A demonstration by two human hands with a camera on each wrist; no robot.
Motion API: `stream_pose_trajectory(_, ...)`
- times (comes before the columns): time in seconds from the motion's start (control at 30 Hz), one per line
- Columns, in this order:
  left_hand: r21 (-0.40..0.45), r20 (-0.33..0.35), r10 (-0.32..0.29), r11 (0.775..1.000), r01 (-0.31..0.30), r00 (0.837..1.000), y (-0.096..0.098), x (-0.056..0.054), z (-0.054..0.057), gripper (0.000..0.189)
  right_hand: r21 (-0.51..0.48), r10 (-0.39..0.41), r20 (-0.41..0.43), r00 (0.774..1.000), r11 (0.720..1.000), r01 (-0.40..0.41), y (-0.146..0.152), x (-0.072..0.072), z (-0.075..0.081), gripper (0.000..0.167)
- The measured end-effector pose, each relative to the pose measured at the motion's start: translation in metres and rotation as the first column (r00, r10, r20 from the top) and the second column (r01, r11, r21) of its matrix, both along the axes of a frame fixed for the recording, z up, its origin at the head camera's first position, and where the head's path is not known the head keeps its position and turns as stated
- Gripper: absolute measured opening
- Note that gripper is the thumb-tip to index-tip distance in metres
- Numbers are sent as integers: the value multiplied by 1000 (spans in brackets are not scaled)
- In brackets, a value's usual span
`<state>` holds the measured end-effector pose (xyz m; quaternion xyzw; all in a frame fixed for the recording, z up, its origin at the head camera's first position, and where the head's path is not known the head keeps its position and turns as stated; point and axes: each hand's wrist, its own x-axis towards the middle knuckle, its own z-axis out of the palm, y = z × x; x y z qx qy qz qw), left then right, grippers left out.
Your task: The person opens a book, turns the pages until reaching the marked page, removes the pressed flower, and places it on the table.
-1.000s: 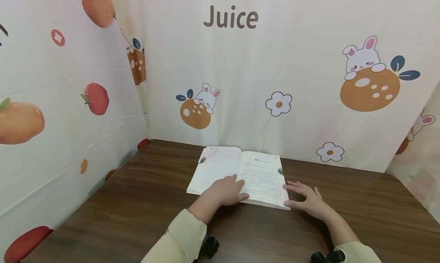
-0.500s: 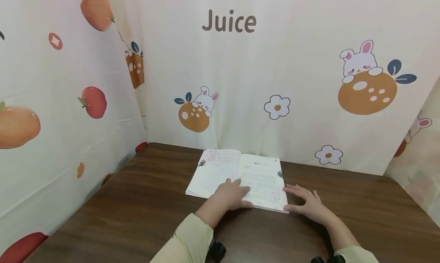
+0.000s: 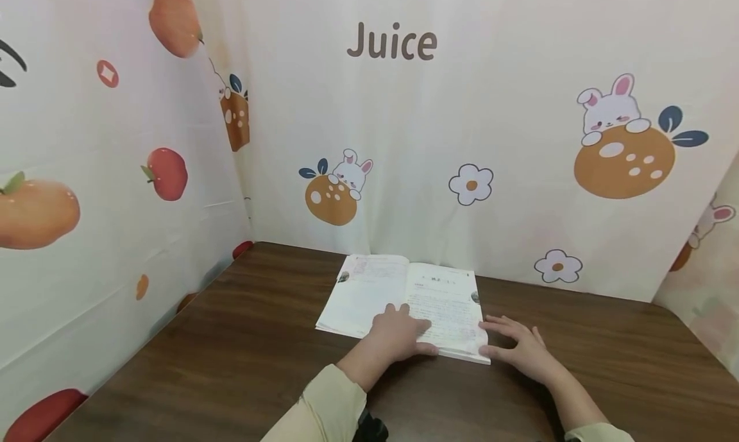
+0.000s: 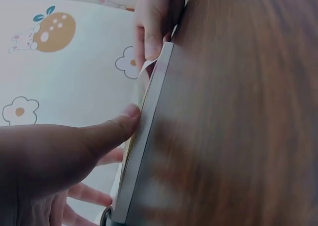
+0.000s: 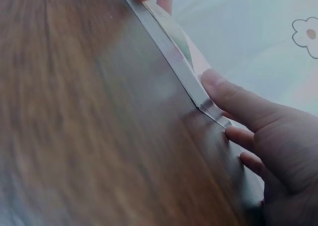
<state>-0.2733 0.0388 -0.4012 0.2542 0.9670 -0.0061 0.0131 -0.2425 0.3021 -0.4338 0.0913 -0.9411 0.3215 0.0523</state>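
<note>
An open book [image 3: 369,301] with printed pages lies on the brown table. My left hand [image 3: 398,336] rests over its lower middle, fingers spread on the right page and thumb by the bottom edge. In the left wrist view the left thumb [image 4: 121,124] lies along the top of the page block. My right hand [image 3: 522,352] is at the book's lower right corner, thumb and fingers apart along the side. The right wrist view has the right thumb [image 5: 216,82] against a raised page corner [image 5: 196,57], other fingers low beside the block's edge.
The wooden table [image 3: 219,358] runs up to a pale printed curtain [image 3: 416,121] close behind the book. Another curtain [image 3: 115,249] hangs along the left side. Cream sleeves [image 3: 323,400] cover both forearms.
My left hand has slid right and slightly down along the book's lower edge, further onto the right page. My right hand stays at the right corner, and the head view has shifted slightly.
</note>
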Motion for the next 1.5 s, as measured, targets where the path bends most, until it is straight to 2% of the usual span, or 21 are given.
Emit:
stream_pose_trajectory(0.23,6,-10,52,999,-52,999,1,-3,2,60,1,-8,9,1000,1000,8,-3,-4,3,49)
stream_pose_trajectory(0.3,5,-52,30,1000,-30,998,1,-4,1,57,3,-12,11,1000,1000,12,-3,-4,3,48)
stream_pose_trajectory(0.37,19,-108,-16,1000,18,994,1,-6,1,51,7,-17,13,1000,1000,17,-2,-5,4,49)
stream_pose_trajectory(0.43,24,-185,-83,996,89,979,3,-8,1,42,-3,-25,29,999,1000,25,-1,-4,6,52)
stream_pose_trajectory(0.57,32,-293,-208,973,227,933,7,-10,0,26,-47,-33,69,997,998,36,-1,-2,10,58)
stream_pose_trajectory(0.63,35,-327,-242,963,267,914,9,-9,0,23,-63,-30,74,997,997,35,-1,-2,10,59)
stream_pose_trajectory(0.73,65,-358,-260,951,302,897,10,-8,2,27,-39,-34,66,997,999,37,1,-2,8,62)
stream_pose_trajectory(0.83,100,-412,-257,941,323,874,9,-7,4,34,-8,-35,52,998,999,35,2,-2,5,62)
stream_pose_trajectory(1.0,166,-551,-211,921,353,807,5,-9,7,35,-8,-35,62,997,999,36,4,-2,2,63)
stream_pose_trajectory(1.07,196,-587,-181,914,355,789,4,-10,9,34,-12,-33,64,997,999,34,4,-3,1,63)
stream_pose_trajectory(1.13,223,-604,-157,908,354,782,2,-11,11,33,-13,-31,65,997,999,32,4,-3,1,63)
stream_pose_trajectory(1.33,271,-621,-95,905,327,778,-1,-14,15,26,-15,-18,54,998,1000,18,4,-3,0,60)
stream_pose_trajectory(1.5,328,-648,-42,886,328,761,-4,-16,18,25,-15,7,35,999,1000,-6,4,-3,-1,54)
